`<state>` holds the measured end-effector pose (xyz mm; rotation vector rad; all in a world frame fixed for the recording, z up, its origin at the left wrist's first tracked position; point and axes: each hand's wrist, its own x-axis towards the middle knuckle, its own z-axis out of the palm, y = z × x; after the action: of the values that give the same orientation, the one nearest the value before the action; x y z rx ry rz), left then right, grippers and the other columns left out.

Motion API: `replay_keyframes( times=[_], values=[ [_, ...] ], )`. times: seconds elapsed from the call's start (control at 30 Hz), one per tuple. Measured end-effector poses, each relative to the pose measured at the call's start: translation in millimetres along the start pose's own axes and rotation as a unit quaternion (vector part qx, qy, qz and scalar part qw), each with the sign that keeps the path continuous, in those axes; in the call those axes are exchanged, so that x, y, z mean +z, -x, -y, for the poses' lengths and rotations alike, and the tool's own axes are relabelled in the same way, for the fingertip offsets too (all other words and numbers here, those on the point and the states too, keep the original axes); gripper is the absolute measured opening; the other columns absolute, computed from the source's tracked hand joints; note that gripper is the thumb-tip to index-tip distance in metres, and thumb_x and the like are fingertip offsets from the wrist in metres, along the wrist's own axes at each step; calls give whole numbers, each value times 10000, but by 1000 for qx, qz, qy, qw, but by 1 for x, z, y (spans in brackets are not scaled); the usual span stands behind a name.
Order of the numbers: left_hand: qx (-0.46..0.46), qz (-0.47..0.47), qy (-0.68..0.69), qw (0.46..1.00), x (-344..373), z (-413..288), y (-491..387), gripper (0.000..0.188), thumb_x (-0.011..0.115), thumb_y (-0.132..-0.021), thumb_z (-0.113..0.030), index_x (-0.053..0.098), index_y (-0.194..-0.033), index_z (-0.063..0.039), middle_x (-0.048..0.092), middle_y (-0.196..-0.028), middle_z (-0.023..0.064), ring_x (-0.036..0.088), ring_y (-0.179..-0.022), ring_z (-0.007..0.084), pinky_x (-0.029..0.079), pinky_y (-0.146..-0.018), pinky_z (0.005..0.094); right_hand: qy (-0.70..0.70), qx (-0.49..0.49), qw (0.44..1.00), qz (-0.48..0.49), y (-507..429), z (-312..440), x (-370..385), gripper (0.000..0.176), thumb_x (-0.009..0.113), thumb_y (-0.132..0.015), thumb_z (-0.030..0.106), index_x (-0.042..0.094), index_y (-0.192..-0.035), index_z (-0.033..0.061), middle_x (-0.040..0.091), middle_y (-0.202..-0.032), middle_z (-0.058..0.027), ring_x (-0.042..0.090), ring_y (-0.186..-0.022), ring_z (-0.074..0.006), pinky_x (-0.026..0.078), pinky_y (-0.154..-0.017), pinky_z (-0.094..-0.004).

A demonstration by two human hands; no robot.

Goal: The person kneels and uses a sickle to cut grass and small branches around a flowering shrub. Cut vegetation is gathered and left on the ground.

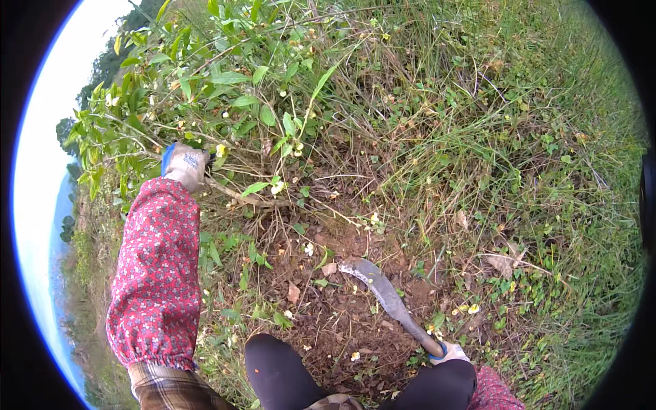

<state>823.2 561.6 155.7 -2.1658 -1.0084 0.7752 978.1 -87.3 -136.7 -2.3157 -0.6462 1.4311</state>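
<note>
My left hand [185, 165], in a pale work glove with a blue part, is closed around branches of a leafy shrub [246, 102] and holds them to the left. The shrub bears white flowers and buds; its woody stem [246, 197] runs right from my hand towards the ground. My right hand [450, 353], in a similar glove and partly hidden behind my knee, grips a sickle with a curved metal blade [382, 289]. The blade points up and left over bare soil, its tip near the shrub's base. Both forearms wear red floral sleeve covers.
Tall grass [487, 154] and weeds cover the slope ahead and to the right. Brown soil [338, 312] with dry leaves and fallen white flowers lies before my knees [279, 366]. Several dry leaves [505, 261] lie on the right. The ground falls away at the far left.
</note>
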Motion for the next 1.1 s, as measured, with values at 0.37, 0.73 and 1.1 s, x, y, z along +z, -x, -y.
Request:
replay_keyframes(
  times=[0.37, 0.73, 1.1],
  values=[
    [70, -72, 125, 987, 63, 21, -51, 266, 608, -774, -232, 661, -1016, -137, 683, -974, 99, 652, -936, 255, 522, -794, 380, 308, 51, 925, -218, 94, 182, -53, 278, 630, -704, 381, 645, -842, 140, 666, -752, -124, 647, -732, -333, 514, -693, -410],
    [83, -154, 144, 974, 53, 15, -90, 201, 604, -804, -239, 715, -949, -155, 701, -944, 52, 673, -887, 213, 518, -728, 360, -119, -278, 741, -599, 46, 465, -40, 464, 708, -763, 192, 500, -1140, 19, 653, -786, -146, 653, -616, -199, 521, -577, -324],
    [57, -114, 152, 980, 58, 14, -96, 203, 589, -814, -226, 716, -966, -179, 700, -954, 37, 668, -897, 211, 508, -720, 371, 10, 51, 965, -255, -108, 339, 200, 479, 704, -695, 363, 547, -1046, 76, 651, -919, -190, 617, -905, -371, 486, -803, -446]
  ],
)
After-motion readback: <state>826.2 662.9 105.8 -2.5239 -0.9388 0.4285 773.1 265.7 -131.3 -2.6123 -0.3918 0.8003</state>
